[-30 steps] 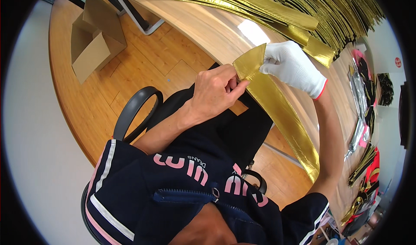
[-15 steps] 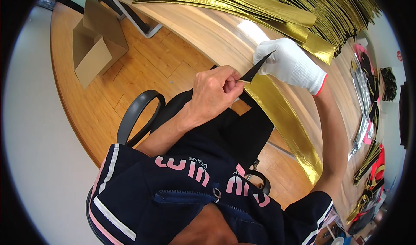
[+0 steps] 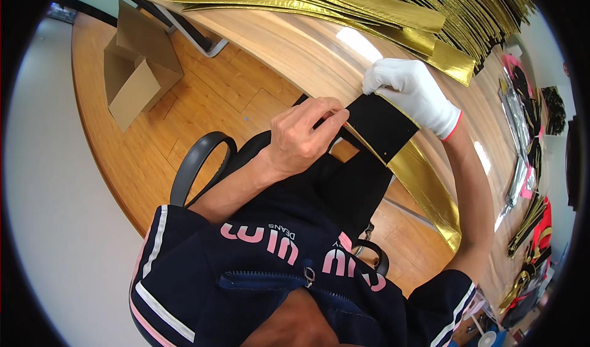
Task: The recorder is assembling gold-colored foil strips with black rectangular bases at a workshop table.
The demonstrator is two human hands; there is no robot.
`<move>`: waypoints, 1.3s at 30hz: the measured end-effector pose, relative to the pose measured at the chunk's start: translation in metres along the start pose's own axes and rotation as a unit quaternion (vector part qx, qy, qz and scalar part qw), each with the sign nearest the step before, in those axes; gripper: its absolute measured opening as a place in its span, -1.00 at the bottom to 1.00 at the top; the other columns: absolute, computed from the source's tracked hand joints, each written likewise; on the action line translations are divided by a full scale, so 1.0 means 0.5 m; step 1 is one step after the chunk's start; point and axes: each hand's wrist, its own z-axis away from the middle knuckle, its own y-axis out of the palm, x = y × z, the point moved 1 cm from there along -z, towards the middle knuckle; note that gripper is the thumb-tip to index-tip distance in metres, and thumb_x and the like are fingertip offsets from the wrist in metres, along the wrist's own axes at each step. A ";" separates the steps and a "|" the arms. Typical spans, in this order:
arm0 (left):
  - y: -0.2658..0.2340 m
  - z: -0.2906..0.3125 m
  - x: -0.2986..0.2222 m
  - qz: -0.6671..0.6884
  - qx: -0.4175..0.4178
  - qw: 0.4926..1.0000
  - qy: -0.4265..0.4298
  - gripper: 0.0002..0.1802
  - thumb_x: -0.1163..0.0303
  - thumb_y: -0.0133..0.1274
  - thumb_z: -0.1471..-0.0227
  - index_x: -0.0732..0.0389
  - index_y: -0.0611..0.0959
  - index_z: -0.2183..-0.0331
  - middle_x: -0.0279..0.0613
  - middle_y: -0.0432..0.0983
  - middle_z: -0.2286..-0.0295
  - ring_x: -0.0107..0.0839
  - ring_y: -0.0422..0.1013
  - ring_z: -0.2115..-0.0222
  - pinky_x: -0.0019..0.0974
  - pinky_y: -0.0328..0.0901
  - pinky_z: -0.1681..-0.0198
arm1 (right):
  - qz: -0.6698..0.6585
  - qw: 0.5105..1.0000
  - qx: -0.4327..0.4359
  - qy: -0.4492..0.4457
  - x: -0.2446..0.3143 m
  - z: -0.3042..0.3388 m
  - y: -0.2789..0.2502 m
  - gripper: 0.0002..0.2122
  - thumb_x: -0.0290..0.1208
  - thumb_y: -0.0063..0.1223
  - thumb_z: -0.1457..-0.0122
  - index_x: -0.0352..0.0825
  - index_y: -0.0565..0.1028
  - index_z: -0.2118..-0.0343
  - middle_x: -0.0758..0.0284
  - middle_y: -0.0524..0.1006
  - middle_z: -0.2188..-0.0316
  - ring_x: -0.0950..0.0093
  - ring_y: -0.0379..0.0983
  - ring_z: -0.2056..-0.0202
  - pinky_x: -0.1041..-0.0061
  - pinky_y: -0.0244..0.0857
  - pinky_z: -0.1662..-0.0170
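Our bare left grip [image 3: 302, 135] and gloved right grip [image 3: 416, 94] pinch a black-backed gold strip [image 3: 424, 184], its turned-over end between them.

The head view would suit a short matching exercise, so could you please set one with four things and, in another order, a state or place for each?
Column one
1. Left hand
2. Cardboard box
3. Right hand
4. Held strip

Column two
A. White-gloved, with a red edge at the wrist
B. Partly black, partly gold
C. Bare, without a glove
D. Standing open on the floor

Right pairs: 1-C, 2-D, 3-A, 4-B
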 end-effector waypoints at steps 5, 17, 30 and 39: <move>-0.007 0.004 0.009 -0.015 0.032 0.998 0.045 -0.79 0.63 0.31 0.08 0.24 0.76 0.30 -0.25 0.69 0.31 -0.36 0.60 0.45 -0.36 0.44 0.46 | -0.022 1.000 0.009 0.018 0.005 0.003 -0.003 -0.91 -0.72 0.16 -0.06 -0.42 0.54 0.37 0.29 0.55 0.40 0.39 0.50 0.33 0.47 0.42 0.17; -0.042 0.025 -0.006 -0.136 0.128 0.976 0.109 -0.61 0.57 0.17 0.00 0.21 0.78 0.08 -0.23 0.70 0.06 -0.51 0.49 0.54 -0.46 0.22 0.55 | -0.022 0.999 -0.040 0.024 -0.008 0.016 0.012 -0.94 -0.70 0.16 -0.10 -0.41 0.57 0.40 0.33 0.54 0.36 0.42 0.50 0.23 0.46 0.40 0.12; 0.003 -0.052 -0.007 -0.026 0.078 0.986 0.143 -0.55 0.49 0.14 0.01 0.37 0.68 0.02 -0.03 0.60 -0.02 -0.10 0.57 0.08 -0.20 0.48 0.09 | -0.034 0.997 -0.063 0.011 -0.025 0.023 0.017 -0.95 -0.68 0.22 -0.08 -0.41 0.59 0.41 0.33 0.55 0.37 0.42 0.51 0.25 0.46 0.41 0.14; 0.033 0.011 -0.031 0.030 0.182 0.980 0.080 -0.26 0.32 0.28 -0.02 0.49 0.50 -0.18 0.23 0.33 -0.27 0.10 0.29 -0.31 0.01 0.26 -0.33 | -0.040 0.997 -0.064 0.014 -0.023 0.027 0.014 -0.92 -0.68 0.21 -0.12 -0.41 0.61 0.32 0.32 0.58 0.34 0.41 0.52 0.23 0.46 0.41 0.11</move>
